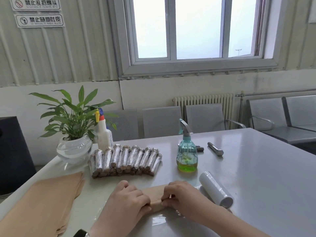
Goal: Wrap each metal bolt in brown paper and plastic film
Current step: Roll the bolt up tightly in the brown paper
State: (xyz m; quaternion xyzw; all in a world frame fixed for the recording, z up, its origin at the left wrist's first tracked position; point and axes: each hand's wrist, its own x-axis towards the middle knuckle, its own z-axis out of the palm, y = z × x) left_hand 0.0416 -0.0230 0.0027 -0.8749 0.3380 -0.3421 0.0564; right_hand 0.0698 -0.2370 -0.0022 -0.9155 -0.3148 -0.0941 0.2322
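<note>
Rolling is where we are right now: both hands are down on a paper-wrapped bolt [154,196] at the near edge of the tabletop [256,177], and it looks like this one is between its two layers. The left hand [130,197] has its fingers curled over the left end of the brown roll, and the right hand [181,196] has its fingertips bent in, pinching the right end. So each grip is closed on the roll, not spread. A glossy sheet of plastic film [159,219] lies flat beneath the roll and hands, which suggests the paper stage is finished for this bolt and the film stage is just starting.

What's done? Plenty. A pile of finished bolts [124,159], shiny with film and brown at the ends, is stacked in rows just behind the hands. I can't give an exact tally from here.

What's left? At least one bare metal bolt [215,148] lies well back on the right of the tabletop, and a threaded end of something [200,148] peeks out from behind the green spray bottle [187,155], possibly another bolt. Supplies are still on hand: a stack of brown paper sheets [51,202] at the left, and the film roll [216,191] just beside the right hand.

My read: most of the batch is through, one is in hand, and one or two are waiting.
</note>
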